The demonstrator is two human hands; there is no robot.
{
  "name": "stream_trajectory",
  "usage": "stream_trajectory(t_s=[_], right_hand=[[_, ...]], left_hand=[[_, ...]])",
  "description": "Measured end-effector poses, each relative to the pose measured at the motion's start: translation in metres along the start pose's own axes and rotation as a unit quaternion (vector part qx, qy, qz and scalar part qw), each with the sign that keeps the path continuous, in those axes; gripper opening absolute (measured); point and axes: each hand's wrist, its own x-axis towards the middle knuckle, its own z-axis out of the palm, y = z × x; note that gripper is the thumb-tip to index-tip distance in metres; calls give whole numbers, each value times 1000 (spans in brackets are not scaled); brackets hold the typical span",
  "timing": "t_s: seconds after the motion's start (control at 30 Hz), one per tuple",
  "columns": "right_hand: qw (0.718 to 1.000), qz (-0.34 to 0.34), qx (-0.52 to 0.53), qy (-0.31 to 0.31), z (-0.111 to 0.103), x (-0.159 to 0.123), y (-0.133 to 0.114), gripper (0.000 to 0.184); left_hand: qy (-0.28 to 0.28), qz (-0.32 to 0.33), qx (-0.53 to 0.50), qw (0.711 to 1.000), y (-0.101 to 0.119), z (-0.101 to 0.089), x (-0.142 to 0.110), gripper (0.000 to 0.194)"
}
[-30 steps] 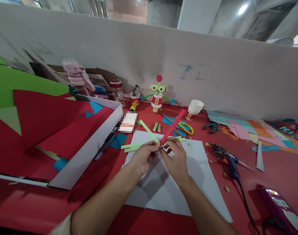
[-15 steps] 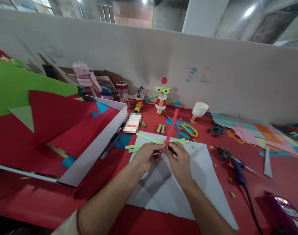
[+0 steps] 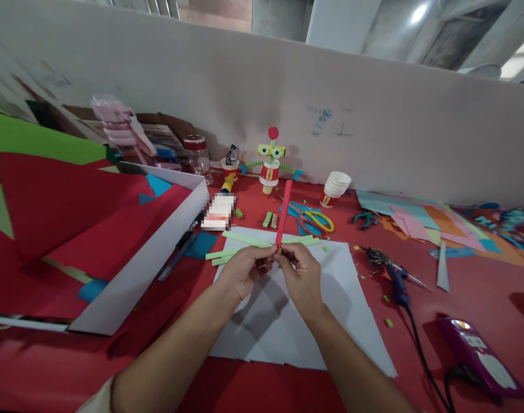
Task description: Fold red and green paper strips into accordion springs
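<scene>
Between the fingertips of my left hand (image 3: 249, 268) and my right hand (image 3: 302, 275) is the lower end of a red paper strip (image 3: 284, 215). The strip points up and away from me, leaning slightly right. Both hands are closed in a pinch, close together over a white sheet (image 3: 283, 332). What the fingertips do at the strip's end is partly hidden. Pale green paper strips (image 3: 245, 238) lie on the sheet's far edge, just beyond my hands. Small folded green paper springs (image 3: 269, 219) rest on the red table behind them.
A white box (image 3: 137, 258) of coloured paper stands left. Behind are a paper-cup robot figure (image 3: 269, 172), stacked paper cups (image 3: 337, 184) and scissors (image 3: 316, 219). To the right lie a glue gun (image 3: 395, 281) with its cord, pliers (image 3: 365, 218), paper sheets (image 3: 421, 221) and a purple device (image 3: 481, 355).
The camera view has turned slightly to the right, so everything sits further left in the picture. Both hands still pinch the red strip, which now stands a little more upright.
</scene>
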Motion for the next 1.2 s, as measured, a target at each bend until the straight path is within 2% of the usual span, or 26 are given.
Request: stream_trajectory(t_s=[0.27, 0.47, 0.67, 0.93, 1.07, 1.2], right_hand=[[996, 66, 61, -2, 4, -2, 0, 9], [996, 66, 60, 5, 4, -2, 1, 9], [998, 38, 49, 21, 4, -5, 4, 11], [998, -20, -13, 63, 2, -7, -4, 11], [998, 9, 18, 61, 4, -7, -3, 10], [996, 52, 65, 33, 6, -5, -2, 13]], left_hand=[[-29, 27, 17, 999, -1, -2, 2, 16], [-48, 59, 7, 997, -6, -3, 2, 15], [-58, 86, 32, 994, -6, -4, 1, 17], [-74, 33, 43, 996, 3, -3, -4, 15], [-75, 36, 37, 996, 4, -2, -4, 14], [-43, 20, -3, 999, 2, -2, -1, 14]])
